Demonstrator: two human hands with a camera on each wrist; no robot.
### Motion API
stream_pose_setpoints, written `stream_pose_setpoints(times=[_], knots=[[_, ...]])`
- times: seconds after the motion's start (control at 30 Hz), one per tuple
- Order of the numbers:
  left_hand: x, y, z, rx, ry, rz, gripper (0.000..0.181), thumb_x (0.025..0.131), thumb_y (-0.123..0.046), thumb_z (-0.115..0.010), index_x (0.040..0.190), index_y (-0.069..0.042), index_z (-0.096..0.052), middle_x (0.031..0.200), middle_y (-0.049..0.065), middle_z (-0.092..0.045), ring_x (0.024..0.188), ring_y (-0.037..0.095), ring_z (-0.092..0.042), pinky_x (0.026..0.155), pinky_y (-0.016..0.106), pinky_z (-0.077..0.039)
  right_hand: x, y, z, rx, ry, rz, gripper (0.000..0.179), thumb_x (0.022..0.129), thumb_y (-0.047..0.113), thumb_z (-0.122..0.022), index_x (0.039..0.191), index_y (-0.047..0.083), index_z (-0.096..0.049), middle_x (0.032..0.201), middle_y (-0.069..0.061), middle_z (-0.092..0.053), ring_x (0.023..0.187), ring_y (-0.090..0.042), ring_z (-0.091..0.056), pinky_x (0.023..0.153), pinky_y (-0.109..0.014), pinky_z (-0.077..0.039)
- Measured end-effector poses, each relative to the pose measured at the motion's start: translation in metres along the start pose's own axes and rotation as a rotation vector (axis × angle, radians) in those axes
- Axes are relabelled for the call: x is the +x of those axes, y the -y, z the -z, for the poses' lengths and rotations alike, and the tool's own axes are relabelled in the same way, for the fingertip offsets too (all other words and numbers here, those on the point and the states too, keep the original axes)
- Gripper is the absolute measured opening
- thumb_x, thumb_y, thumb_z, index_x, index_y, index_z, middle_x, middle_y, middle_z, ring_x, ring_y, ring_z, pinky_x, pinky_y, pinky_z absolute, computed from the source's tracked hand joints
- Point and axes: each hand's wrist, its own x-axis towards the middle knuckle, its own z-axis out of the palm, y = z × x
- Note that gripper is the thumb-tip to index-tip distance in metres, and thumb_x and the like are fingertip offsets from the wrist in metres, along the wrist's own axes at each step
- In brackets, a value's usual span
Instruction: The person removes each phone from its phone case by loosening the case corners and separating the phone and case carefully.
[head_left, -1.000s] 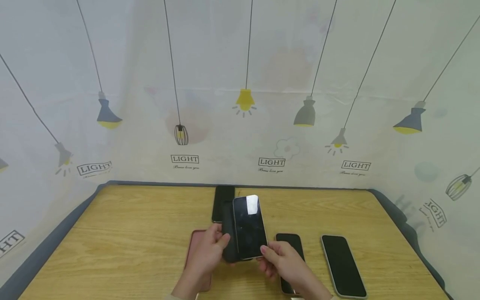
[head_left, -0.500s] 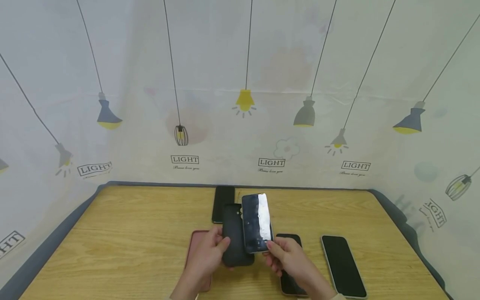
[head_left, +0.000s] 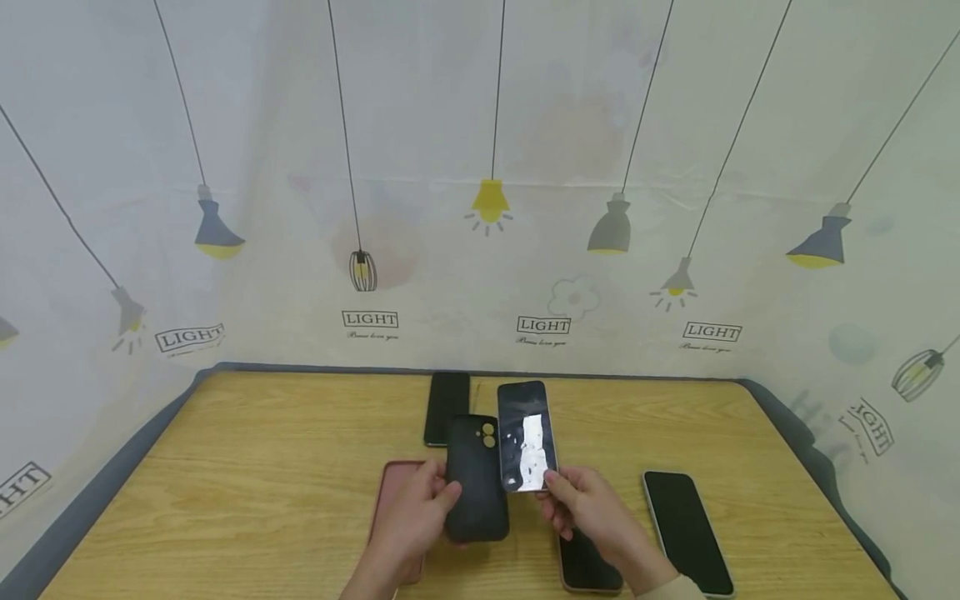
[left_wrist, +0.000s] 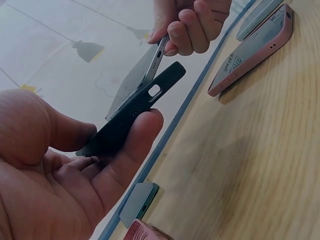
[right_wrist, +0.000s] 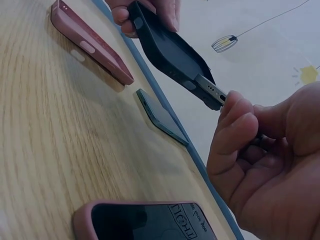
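Note:
My left hand [head_left: 414, 507] grips a black phone case [head_left: 477, 483] by its left edge, thumb on top and fingers beneath. The case's inner side faces up, and its camera holes show near the far end. My right hand [head_left: 592, 508] pinches a phone [head_left: 527, 437] at its lower right corner, and bright light reflects off its dark screen. The phone is out of the case, held to its right and a little farther off. In the left wrist view the case [left_wrist: 135, 110] tilts above the table, its port slot toward the camera.
A pink phone case [head_left: 390, 487] lies partly under my left forearm. A dark phone [head_left: 447, 408] is at the table's far edge. Below my right hand lies a phone in a pink case [head_left: 588, 567]. A light-cased phone [head_left: 686, 533] sits farther right on the wooden table [head_left: 262, 483].
The phone has moved rightward and away from the black case, baring the case's inside and camera holes. My right hand moved right with it; the left hand stayed nearly still.

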Motion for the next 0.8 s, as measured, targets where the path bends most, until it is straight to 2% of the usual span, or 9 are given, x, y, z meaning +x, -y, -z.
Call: stream_pose_setpoints(times=[0.1,0.3,0.47,0.63,0.8], knots=[[0.0,0.001,0.0,0.003,0.004,0.015,0.026,0.108,-0.01,-0.051,0.13,0.005,-0.052,0.099,0.013,-0.068,0.077,0.024,-0.069,0.074,0.039,-0.058,0.002,0.0,0.002,-0.003,-0.008,-0.003,0.034,0.112,0.015,-0.042,0.091,-0.003,-0.06,0.071,0.002,-0.058,0.058,-0.007,-0.05,0.05,-0.019,-0.043],[-0.002,0.004,0.001,-0.049,0.03,-0.003,0.026,0.108,-0.008,-0.05,0.13,0.007,-0.05,0.101,0.015,-0.068,0.076,0.025,-0.069,0.064,0.042,-0.06,0.004,0.001,0.006,-0.021,-0.029,-0.018,0.034,0.112,0.017,-0.041,0.091,-0.002,-0.06,0.071,0.002,-0.057,0.059,-0.009,-0.049,0.05,-0.02,-0.043],[-0.004,0.005,0.003,-0.045,0.048,0.004,0.028,0.108,-0.008,-0.049,0.132,0.007,-0.05,0.101,0.014,-0.068,0.077,0.025,-0.069,0.066,0.041,-0.06,0.008,0.001,0.009,-0.029,-0.038,-0.017,0.035,0.113,0.018,-0.041,0.09,-0.002,-0.06,0.07,0.002,-0.057,0.059,-0.009,-0.048,0.051,-0.02,-0.042],[-0.004,0.007,0.003,-0.081,0.056,-0.016,0.029,0.108,-0.007,-0.049,0.133,0.009,-0.048,0.102,0.016,-0.068,0.079,0.026,-0.069,0.061,0.046,-0.061,0.013,0.002,0.013,-0.033,-0.052,-0.011,0.036,0.113,0.016,-0.04,0.088,-0.002,-0.059,0.069,0.002,-0.056,0.058,-0.009,-0.048,0.05,-0.02,-0.042],[-0.004,0.008,0.003,-0.076,0.054,-0.006,0.03,0.108,-0.006,-0.05,0.133,0.009,-0.047,0.105,0.018,-0.066,0.084,0.026,-0.069,0.061,0.046,-0.062,0.018,0.003,0.016,-0.061,-0.072,-0.021,0.036,0.113,0.016,-0.04,0.089,-0.004,-0.059,0.069,0.001,-0.056,0.059,-0.01,-0.048,0.051,-0.021,-0.043]])
